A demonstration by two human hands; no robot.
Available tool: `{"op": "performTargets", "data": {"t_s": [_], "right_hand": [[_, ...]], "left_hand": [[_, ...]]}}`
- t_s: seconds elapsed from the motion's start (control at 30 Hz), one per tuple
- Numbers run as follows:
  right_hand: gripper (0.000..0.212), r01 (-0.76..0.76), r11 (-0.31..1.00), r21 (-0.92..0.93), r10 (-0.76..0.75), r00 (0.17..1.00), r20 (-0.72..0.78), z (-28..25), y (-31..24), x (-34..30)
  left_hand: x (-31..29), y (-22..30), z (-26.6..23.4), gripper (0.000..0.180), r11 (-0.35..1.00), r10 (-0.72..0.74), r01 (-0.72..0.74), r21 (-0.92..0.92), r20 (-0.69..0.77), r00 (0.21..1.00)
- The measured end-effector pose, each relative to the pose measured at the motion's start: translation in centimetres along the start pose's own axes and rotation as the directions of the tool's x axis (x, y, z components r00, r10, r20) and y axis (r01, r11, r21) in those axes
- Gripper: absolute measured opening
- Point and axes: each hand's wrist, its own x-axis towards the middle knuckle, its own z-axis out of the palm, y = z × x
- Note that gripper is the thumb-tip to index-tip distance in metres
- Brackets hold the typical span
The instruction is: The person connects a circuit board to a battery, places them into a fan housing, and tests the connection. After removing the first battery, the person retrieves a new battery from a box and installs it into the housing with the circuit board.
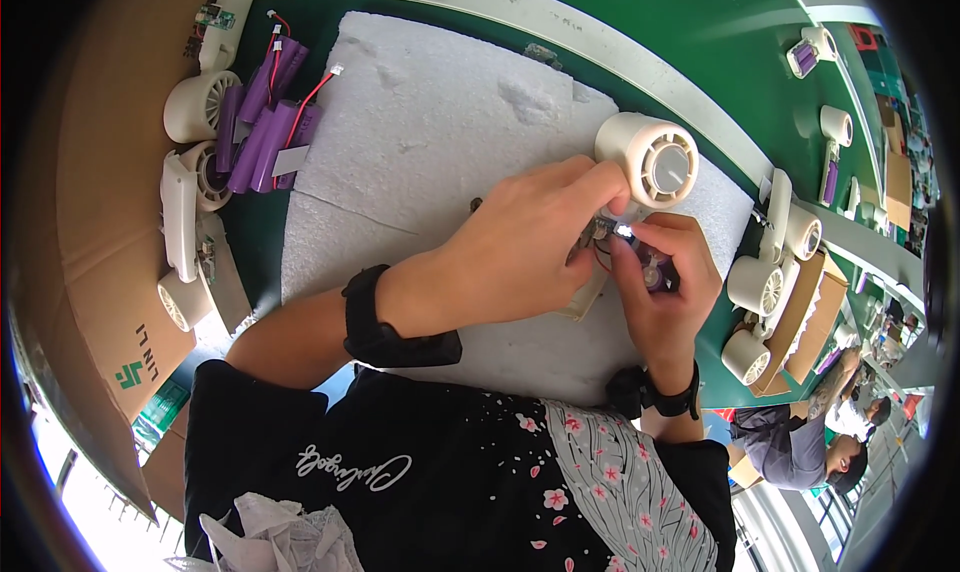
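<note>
A cream handheld fan [648,158] lies on the white foam board [400,122], its round head pointing away from me and its handle part opened up. My left hand [535,237] is closed around the neck and the handle, fingers bent over the parts. Between finger and thumb, my right hand [668,282] pinches a small circuit board [618,231] with a bright white light on it. Below that board a purple battery cell [655,274] and thin wires partly show under my right fingers. Much of the handle is hidden by both hands.
Several purple battery packs [270,132] with red leads lie left of the foam. Fan bodies [200,107] line the left edge beside a cardboard box [110,242]. More fan bodies [755,284] and an open carton [805,322] stand right. Another person [800,447] sits further right.
</note>
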Motion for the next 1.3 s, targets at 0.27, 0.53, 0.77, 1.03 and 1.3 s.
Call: {"op": "performTargets", "data": {"t_s": [0.27, 0.53, 0.77, 1.03, 1.3], "right_hand": [[0.030, 0.085, 0.993, -0.084, -0.092, 0.993, -0.076, 0.5, 0.2, 0.0], [0.030, 0.115, 0.988, -0.105, -0.122, 0.990, -0.065, 0.6, 0.3, 0.2], [0.029, 0.105, 0.987, -0.124, -0.112, 0.992, -0.050, 0.5, -0.2, 0.2], [0.028, 0.051, 0.992, -0.113, -0.056, 0.997, -0.048, 0.6, -0.3, 0.1], [0.024, -0.100, 0.995, 0.004, 0.100, 0.995, -0.014, 0.5, -0.4, 0.1]], "left_hand": [[0.0, -0.1, 0.3, 0.036, 1.000, -0.018, 0.018, -0.016, -0.037, 0.999], [0.2, -0.5, -0.4, 0.035, 0.999, 0.014, -0.014, -0.051, -0.006, 1.000], [0.3, -0.2, -0.2, 0.029, 0.992, -0.069, 0.067, -0.105, -0.015, 0.997], [0.5, -0.6, -0.8, 0.026, 0.989, -0.079, 0.081, -0.121, 0.019, 0.997], [0.8, -0.6, -1.2, 0.034, 0.986, 0.164, -0.164, -0.035, 0.008, 0.986]]}}
